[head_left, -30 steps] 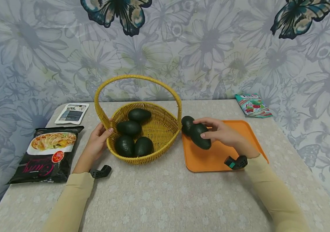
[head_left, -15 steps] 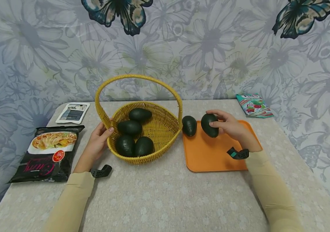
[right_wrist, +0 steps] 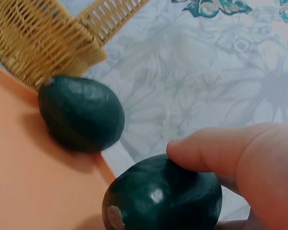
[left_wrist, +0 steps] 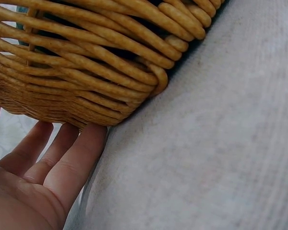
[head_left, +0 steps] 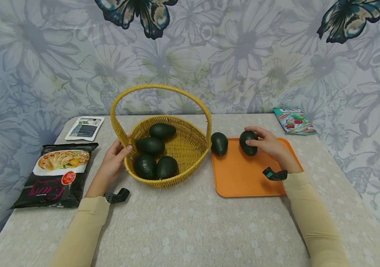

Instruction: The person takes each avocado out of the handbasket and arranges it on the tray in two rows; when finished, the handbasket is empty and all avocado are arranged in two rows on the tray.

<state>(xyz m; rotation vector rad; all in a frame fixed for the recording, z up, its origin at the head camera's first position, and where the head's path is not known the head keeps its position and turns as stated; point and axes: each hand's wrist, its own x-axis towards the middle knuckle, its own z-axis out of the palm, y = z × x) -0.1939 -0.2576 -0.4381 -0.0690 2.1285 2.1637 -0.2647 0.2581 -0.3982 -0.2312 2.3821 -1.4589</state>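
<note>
My right hand (head_left: 267,144) grips a dark green avocado (head_left: 248,142) (right_wrist: 163,196) at the far side of the orange tray (head_left: 243,178). Its thumb (right_wrist: 216,149) lies over the top of the fruit. A second avocado (head_left: 219,143) (right_wrist: 80,113) lies on the tray's far left corner, beside the yellow wicker basket (head_left: 183,163) (left_wrist: 81,62). Several avocados (head_left: 150,146) lie inside the basket. My left hand (head_left: 114,160) rests against the basket's left wall with straight fingers (left_wrist: 62,163).
A black food packet (head_left: 54,174) lies at the table's left edge, with a small white packet (head_left: 84,128) behind it. A colourful packet (head_left: 293,120) sits at the back right. A flowered wall stands right behind the table.
My right hand carried the avocado from the tray's near left toward its far side and turned it upright. The left hand stayed on the basket.
</note>
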